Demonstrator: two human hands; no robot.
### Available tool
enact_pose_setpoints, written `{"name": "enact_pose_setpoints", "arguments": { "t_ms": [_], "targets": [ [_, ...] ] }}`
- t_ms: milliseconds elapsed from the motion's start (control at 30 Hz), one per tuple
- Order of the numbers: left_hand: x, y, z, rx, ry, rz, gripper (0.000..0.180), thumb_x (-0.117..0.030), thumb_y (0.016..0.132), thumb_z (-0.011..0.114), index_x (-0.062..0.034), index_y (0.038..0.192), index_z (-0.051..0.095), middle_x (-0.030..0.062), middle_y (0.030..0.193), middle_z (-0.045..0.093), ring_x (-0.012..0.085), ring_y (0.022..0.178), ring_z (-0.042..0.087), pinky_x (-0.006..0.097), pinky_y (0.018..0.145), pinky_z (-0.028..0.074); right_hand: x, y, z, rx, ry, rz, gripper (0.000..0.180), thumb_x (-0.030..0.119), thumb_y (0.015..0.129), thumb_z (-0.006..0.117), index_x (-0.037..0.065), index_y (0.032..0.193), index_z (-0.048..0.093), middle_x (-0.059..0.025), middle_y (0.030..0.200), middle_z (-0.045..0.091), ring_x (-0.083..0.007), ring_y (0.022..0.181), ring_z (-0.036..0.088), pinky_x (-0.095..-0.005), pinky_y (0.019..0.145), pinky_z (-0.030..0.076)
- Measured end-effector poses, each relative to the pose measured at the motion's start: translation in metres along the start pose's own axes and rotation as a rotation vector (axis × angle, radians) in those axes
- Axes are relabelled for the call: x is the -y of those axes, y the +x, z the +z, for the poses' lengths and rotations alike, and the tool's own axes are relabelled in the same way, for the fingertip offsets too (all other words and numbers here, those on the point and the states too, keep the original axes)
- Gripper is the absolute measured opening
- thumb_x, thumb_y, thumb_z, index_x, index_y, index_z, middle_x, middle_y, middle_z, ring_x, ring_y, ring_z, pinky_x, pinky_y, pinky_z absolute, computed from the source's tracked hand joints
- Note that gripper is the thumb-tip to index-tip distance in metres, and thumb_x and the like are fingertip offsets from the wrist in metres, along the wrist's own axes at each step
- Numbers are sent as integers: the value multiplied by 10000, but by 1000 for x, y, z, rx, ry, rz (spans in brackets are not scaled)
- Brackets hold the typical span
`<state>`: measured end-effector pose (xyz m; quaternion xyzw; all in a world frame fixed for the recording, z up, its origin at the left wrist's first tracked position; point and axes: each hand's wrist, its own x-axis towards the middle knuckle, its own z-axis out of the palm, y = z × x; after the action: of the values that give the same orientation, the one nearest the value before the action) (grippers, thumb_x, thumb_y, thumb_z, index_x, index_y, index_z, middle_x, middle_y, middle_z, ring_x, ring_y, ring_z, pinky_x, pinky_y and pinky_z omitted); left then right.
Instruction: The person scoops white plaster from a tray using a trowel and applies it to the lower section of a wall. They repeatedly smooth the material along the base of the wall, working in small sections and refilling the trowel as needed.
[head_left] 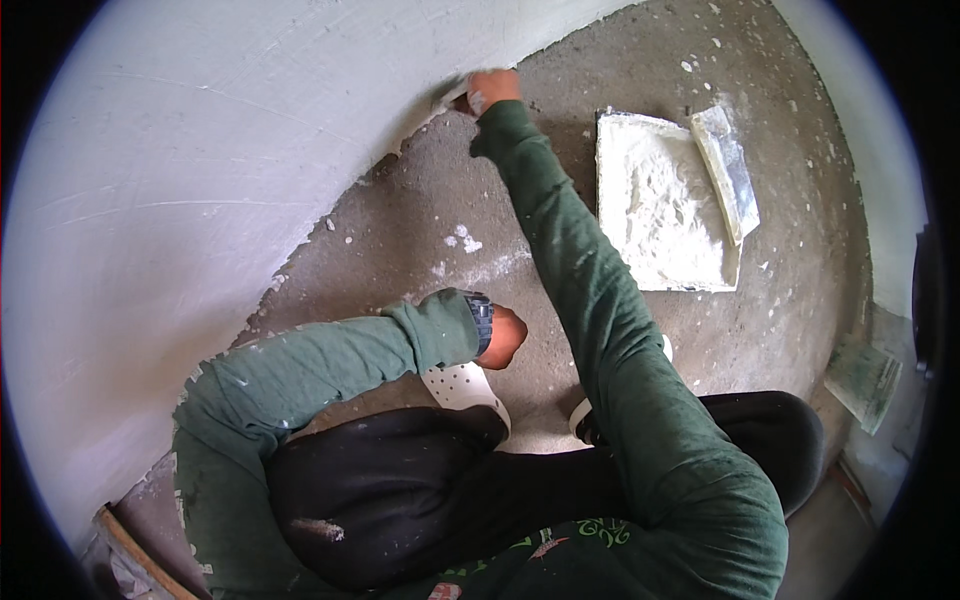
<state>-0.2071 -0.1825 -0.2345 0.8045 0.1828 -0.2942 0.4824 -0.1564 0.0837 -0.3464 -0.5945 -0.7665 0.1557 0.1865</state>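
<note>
At the far end of my stretched arm, my right hand (493,92) is closed around a putty knife (454,95), of which only a little shows. It presses low on the white wall (250,130), where the wall meets the floor. My left hand (503,338), with a dark watch on the wrist, hangs above a white clog near my knee; its fingers are hidden. To the right of my right forearm lies a shallow tray (687,288) of wet white putty (668,205). A wide putty-smeared blade (726,172) rests along the tray's right side.
The grey concrete floor (480,190) carries white splashes and crumbs. A greenish flat piece (864,384) leans by the right-hand wall (850,110). At the lower left stands a curved wooden edge (140,553). My white clogs (465,390) are on the floor in front of me.
</note>
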Motion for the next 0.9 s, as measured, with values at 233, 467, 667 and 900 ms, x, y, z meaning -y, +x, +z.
{"name": "enact_pose_setpoints", "arguments": {
  "t_ms": [233,467,667,900],
  "targets": [
    [-10,-1,-7,36,17,-29,201,-154,735,544,22,758,639,234,777,635,400,758,628,472,685,498,-21,-53,-24,-80,1176,546,259,168,804,549,-70,858,636,-207,784,644,-327,732,650,-401,665,513],
    [-2,0,9,-15,70,56,205,-159,743,551,28,727,631,227,749,631,396,733,627,471,667,500,30,-73,11,-88,846,537,334,211,733,581,-116,795,602,-318,797,605,-484,798,581,-477,725,458],
    [5,-1,18,-55,33,68,225,-179,763,562,24,702,636,216,720,626,384,713,627,459,653,502,46,-46,-4,-126,679,347,332,217,738,572,-115,747,584,-314,785,596,-482,760,565,-476,680,448],
    [-2,-4,2,-3,49,62,202,-158,721,561,26,711,644,220,725,625,381,691,620,452,632,495,-14,-56,-40,-131,1222,384,277,129,839,560,-106,980,599,-149,757,625,-205,650,630,-337,545,513]
  ]
}}
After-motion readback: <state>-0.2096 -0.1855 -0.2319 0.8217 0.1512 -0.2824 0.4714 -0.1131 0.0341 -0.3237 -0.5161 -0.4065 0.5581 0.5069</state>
